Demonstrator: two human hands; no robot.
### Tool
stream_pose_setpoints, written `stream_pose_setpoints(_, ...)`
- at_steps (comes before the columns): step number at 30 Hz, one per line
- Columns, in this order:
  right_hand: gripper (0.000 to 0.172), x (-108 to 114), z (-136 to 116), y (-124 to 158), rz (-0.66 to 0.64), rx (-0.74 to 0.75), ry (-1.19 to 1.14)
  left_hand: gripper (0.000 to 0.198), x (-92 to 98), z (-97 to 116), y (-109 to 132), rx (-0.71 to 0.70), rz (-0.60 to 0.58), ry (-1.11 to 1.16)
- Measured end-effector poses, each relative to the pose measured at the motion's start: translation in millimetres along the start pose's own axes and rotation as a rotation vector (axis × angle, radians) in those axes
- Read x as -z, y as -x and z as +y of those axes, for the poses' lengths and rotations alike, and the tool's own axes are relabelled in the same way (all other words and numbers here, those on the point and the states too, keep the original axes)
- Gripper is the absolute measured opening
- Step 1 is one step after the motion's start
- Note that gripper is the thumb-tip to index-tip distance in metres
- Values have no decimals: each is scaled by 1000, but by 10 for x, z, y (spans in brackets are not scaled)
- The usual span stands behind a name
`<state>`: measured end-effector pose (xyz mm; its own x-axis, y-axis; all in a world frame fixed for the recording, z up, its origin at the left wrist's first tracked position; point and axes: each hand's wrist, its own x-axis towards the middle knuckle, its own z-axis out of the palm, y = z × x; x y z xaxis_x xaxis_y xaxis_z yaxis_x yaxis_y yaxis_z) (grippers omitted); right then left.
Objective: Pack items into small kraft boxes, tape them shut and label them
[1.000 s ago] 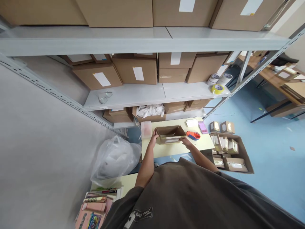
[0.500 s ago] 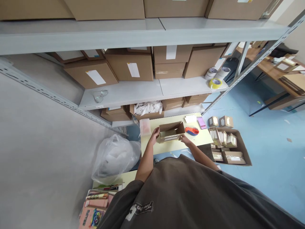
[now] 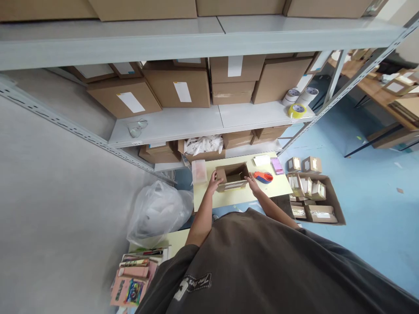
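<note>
A small cardboard box (image 3: 231, 186), its top uncovered, is on the pale yellow table (image 3: 225, 201) in front of me. My left hand (image 3: 214, 181) grips its left side, with the thumb over the rim against a flap. On the right side, my right hand (image 3: 252, 182) holds the box wall, fingers at the rim. Inside, bare cardboard shows; the front part of the inside is hidden by the near wall. An orange and blue tape dispenser (image 3: 263, 177) lies just right of my right hand. To the left of the box is a translucent pinkish packet (image 3: 199, 171).
Metal shelving (image 3: 183, 120) with cardboard boxes rises behind the table. White paper (image 3: 261, 160) and a purple item (image 3: 276, 165) lie at the back right. A large carton (image 3: 337, 205) of small boxes stands right, a stuffed plastic bag (image 3: 159, 211) left.
The box has shifted slightly left and its left flap is now folded inward. My left thumb has come over the rim, and my right hand has moved up along the right side.
</note>
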<state>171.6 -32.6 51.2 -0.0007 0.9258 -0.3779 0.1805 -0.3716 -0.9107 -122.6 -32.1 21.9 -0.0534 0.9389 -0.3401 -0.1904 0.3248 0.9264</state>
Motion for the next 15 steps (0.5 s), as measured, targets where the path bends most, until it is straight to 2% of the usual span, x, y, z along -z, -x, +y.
stream_pose_setpoints(3,73,-6,-76,-1,86,167,72,99,-51,17,-16,-34,16,1)
stream_pose_setpoints(6,55,40,-91,-4,-2,249,184,89,-74,70,-18,-49,32,-6)
stream_pose_setpoints(9,55,94,-24,6,-51,155,204,75,-72,116,-13,-31,61,-43)
stream_pose_setpoints(12,66,127,91,43,-112,41,148,52,-42,142,-6,-10,91,-148)
stream_pose_setpoints(15,79,127,198,71,-185,31,220,35,-9,157,-14,-30,129,-262)
